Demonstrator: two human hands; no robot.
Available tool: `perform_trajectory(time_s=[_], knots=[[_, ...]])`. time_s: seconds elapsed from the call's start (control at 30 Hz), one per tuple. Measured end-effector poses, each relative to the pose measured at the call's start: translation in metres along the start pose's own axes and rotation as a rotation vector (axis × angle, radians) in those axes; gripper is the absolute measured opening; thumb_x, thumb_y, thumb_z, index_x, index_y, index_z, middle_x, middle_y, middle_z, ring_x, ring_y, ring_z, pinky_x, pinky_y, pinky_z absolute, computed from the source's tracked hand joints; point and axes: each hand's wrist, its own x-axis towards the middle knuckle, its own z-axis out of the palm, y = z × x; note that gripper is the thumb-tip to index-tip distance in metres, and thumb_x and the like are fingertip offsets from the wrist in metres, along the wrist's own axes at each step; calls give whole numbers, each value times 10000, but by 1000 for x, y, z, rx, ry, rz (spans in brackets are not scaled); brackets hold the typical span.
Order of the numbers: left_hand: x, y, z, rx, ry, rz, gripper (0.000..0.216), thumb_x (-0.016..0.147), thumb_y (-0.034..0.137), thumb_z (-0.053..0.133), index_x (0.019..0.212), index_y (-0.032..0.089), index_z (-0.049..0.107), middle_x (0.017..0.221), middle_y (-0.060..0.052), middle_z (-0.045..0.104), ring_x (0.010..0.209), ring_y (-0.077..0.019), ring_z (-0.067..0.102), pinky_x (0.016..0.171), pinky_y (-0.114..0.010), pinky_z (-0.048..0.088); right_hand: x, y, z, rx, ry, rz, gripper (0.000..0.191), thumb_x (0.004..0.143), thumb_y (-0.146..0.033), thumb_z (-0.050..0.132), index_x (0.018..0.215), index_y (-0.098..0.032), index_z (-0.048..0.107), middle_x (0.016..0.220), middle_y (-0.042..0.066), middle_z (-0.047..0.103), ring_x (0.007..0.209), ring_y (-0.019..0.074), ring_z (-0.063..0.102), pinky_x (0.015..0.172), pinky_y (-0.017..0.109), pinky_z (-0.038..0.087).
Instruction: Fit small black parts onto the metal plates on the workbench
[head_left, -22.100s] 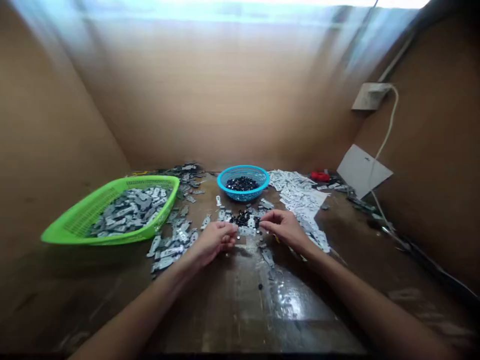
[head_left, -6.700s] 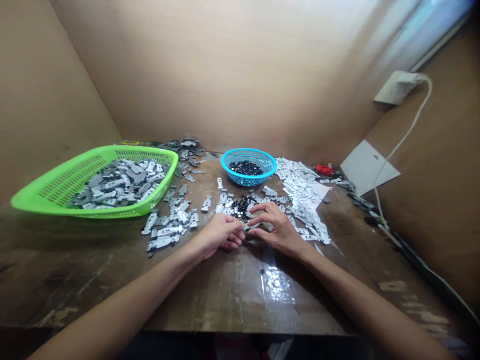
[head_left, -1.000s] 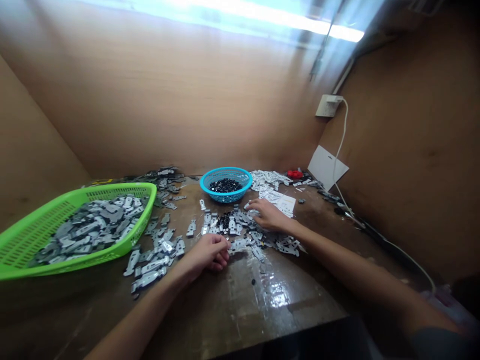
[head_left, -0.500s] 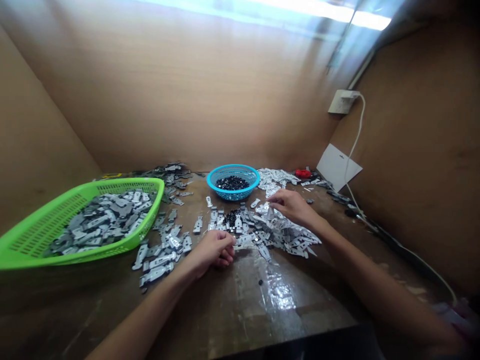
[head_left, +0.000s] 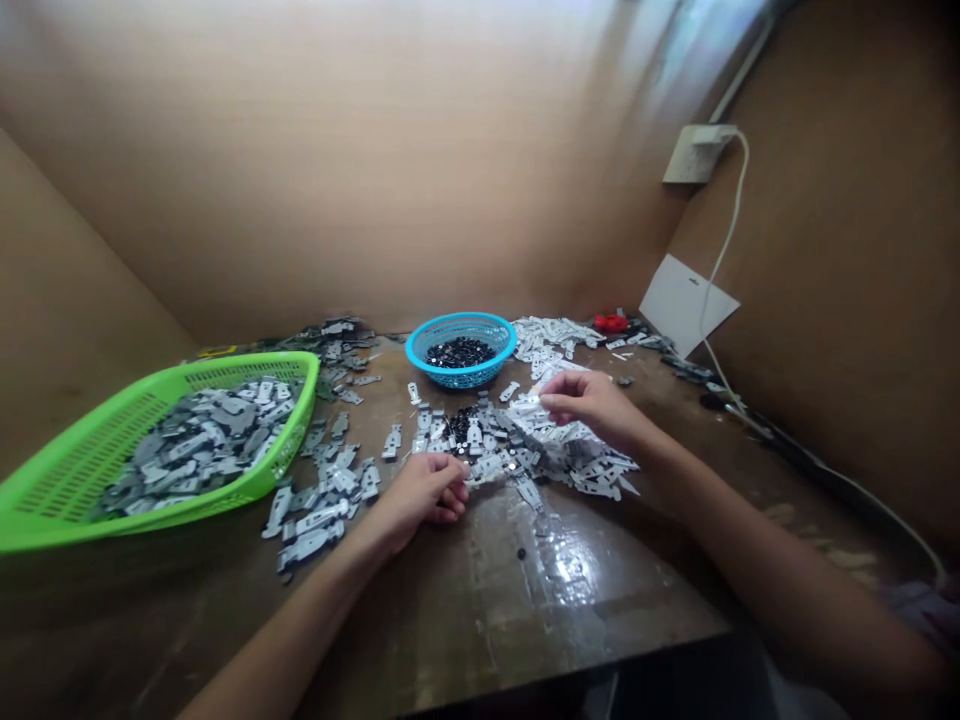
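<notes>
My left hand (head_left: 431, 487) rests at the near edge of the scattered parts, thumb and forefinger pinched together. A small pale bit shows at its fingertips, too small to name. Over the pile of flat white and grey pieces (head_left: 592, 462), my right hand (head_left: 592, 405) is closed in a pinch as well. Whatever lies between its fingers cannot be made out. Small black round parts (head_left: 459, 428) form a heap just beyond my left hand. Farther back stands a blue basket (head_left: 461, 378) holding many more black parts.
A green basket (head_left: 296, 440) full of grey pieces stands on the left, with loose pieces (head_left: 322, 520) beside it. A red object (head_left: 610, 323) lies at the back right. A white cable (head_left: 739, 210) hangs from a socket box (head_left: 697, 153) past a white card (head_left: 686, 300).
The camera view has tipped down slightly. My right hand has shifted a little to the right and nearer over the white pile. My left hand stays in nearly the same place.
</notes>
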Motion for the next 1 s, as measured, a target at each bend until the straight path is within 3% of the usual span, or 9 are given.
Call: perform_trajectory(time_s=[0.13, 0.27, 1.0], knots=[[0, 0, 1, 7, 10, 1, 282, 693, 396, 590, 746, 126, 526, 650, -20, 571, 497, -72, 514, 449, -161, 397, -7, 8, 32, 178, -118, 137, 288, 627, -337, 699, 779, -119, 586, 633, 14, 562, 534, 98, 533, 510, 223, 428], [1, -2, 0, 2, 5, 5, 298, 674, 409, 604, 736, 127, 532, 648, -22, 576, 497, -73, 516, 448, -161, 394, -11, 12, 50, 192, -115, 147, 261, 630, -322, 696, 753, -118, 589, 597, 6, 557, 508, 93, 520, 476, 208, 414], [-2, 0, 1, 1, 2, 10, 308, 661, 423, 606, 729, 129, 545, 633, -17, 573, 492, -70, 504, 452, -167, 389, -13, 17, 59, 130, -139, 110, 241, 656, -338, 674, 744, -132, 585, 553, 0, 567, 489, 97, 514, 484, 217, 411]])
